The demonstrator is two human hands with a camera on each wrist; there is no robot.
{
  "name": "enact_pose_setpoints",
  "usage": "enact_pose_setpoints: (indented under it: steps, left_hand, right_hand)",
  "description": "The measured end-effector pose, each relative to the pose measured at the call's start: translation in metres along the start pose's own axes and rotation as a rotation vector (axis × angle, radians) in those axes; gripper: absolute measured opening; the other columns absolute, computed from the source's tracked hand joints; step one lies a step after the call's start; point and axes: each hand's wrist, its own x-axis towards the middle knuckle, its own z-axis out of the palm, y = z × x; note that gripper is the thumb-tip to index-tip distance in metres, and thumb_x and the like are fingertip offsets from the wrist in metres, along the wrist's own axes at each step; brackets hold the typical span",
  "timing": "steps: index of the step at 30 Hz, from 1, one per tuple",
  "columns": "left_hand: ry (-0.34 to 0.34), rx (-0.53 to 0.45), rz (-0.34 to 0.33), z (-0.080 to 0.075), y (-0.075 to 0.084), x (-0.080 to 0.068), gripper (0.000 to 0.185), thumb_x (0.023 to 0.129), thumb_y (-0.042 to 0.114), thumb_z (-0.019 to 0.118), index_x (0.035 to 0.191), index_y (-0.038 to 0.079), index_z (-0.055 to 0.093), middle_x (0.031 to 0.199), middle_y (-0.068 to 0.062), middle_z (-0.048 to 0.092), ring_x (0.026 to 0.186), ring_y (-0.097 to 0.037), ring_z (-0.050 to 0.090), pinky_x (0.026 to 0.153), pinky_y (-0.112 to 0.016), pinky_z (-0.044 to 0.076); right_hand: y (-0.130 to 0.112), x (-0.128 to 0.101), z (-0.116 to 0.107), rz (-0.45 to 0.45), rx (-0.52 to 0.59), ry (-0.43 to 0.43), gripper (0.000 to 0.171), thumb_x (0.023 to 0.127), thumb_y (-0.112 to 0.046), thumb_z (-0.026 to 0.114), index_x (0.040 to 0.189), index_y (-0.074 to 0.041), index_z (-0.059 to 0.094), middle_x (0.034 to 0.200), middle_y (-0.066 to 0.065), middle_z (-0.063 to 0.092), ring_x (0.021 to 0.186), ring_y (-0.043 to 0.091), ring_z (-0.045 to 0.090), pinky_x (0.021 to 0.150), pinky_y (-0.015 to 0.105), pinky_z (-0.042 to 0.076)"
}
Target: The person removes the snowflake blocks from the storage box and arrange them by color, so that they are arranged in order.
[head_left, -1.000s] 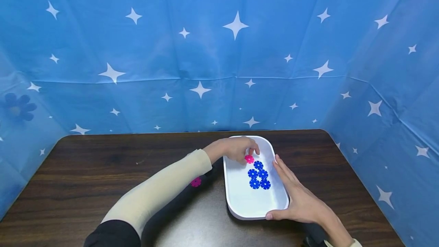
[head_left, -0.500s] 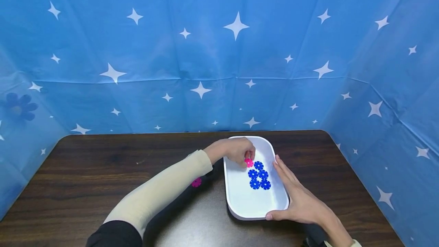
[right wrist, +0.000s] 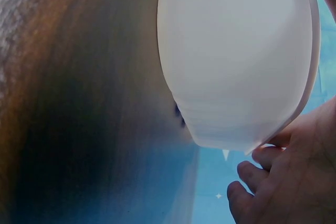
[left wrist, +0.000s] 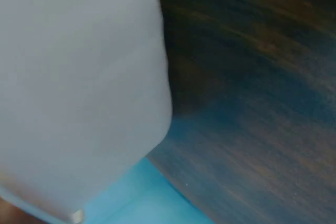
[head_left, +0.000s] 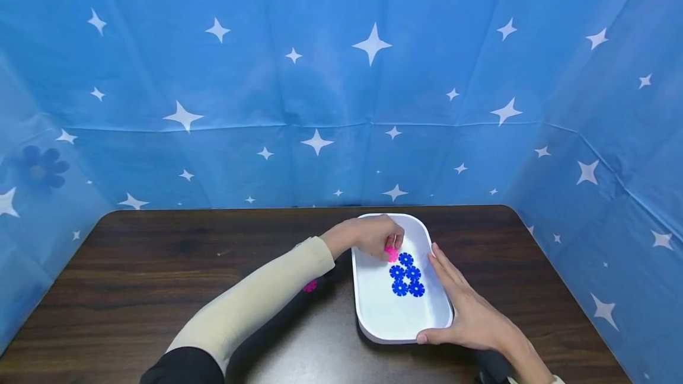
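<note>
Since a second ago, little has moved: the left hand (head_left: 368, 236) has kept its pinch on the pink flower disc (head_left: 391, 252) and drawn it very slightly toward the blue discs, while the right hand has stayed against the tray.

Left of the white tray (head_left: 373, 307), a second pink disc (head_left: 309, 285) lies on the dark wooden table (head_left: 133, 277), half hidden by the cream sleeve (head_left: 256, 301). That sleeve reaches over the tray's left rim, where the left hand's curled fingertips hold the pink flower disc low over the tray's far end, touching or just beside the topmost blue disc. Five blue flower discs (head_left: 405, 273) lie clustered in the tray's middle. Along the tray's right rim rests the right hand (head_left: 469, 313), fingers straight against the side and thumb hooked at the near corner, steadying it. Behind the tray hangs a blue star-printed backdrop (head_left: 341, 76). Both wrist views show only a blurred tray wall and table.
</note>
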Motion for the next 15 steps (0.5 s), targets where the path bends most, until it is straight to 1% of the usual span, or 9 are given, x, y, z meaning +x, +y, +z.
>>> enact_pose_setpoints:
  steps: [2, 6, 11, 15]
  left_hand:
    - [0.016, -0.022, 0.016, 0.000, 0.000, -0.002, 0.016, 0.088, 0.010, 0.080, 0.098, 0.017, 0.069, 0.086, 0.003, 0.067, 0.076, -0.009, 0.059, 0.069, -0.017, 0.050]
    - [0.041, -0.025, 0.033, -0.001, 0.002, -0.007, 0.010, 0.093, 0.005, 0.073, 0.097, 0.015, 0.073, 0.084, 0.003, 0.068, 0.074, -0.009, 0.059, 0.069, -0.016, 0.050]
    - [0.076, 0.020, 0.007, -0.002, 0.007, -0.017, 0.008, 0.095, 0.008, 0.071, 0.100, 0.013, 0.074, 0.084, 0.004, 0.067, 0.074, -0.008, 0.057, 0.069, -0.015, 0.049]
    - [0.125, 0.017, -0.008, -0.005, 0.010, -0.029, 0.005, 0.096, 0.008, 0.071, 0.098, 0.012, 0.074, 0.082, 0.002, 0.067, 0.072, -0.009, 0.057, 0.066, -0.016, 0.047]
  right_hand:
    - [-0.001, 0.000, 0.000, 0.002, -0.001, -0.003, 0.134, 0.067, -0.065, 0.086, 0.166, -0.025, 0.005, 0.175, 0.000, -0.005, 0.158, 0.045, 0.013, 0.106, 0.068, 0.042]
    - [-0.001, 0.000, 0.001, 0.000, 0.003, -0.008, 0.134, 0.068, -0.064, 0.086, 0.166, -0.025, 0.005, 0.175, 0.002, -0.005, 0.157, 0.046, 0.013, 0.105, 0.069, 0.043]
    - [-0.002, 0.000, 0.001, -0.016, -0.002, 0.001, 0.134, 0.067, -0.064, 0.087, 0.166, -0.022, 0.006, 0.175, 0.004, -0.004, 0.156, 0.047, 0.013, 0.107, 0.071, 0.039]
    - [-0.001, 0.001, 0.000, -0.020, -0.006, 0.001, 0.134, 0.068, -0.061, 0.088, 0.166, -0.022, 0.006, 0.175, 0.006, -0.004, 0.156, 0.048, 0.013, 0.108, 0.073, 0.036]
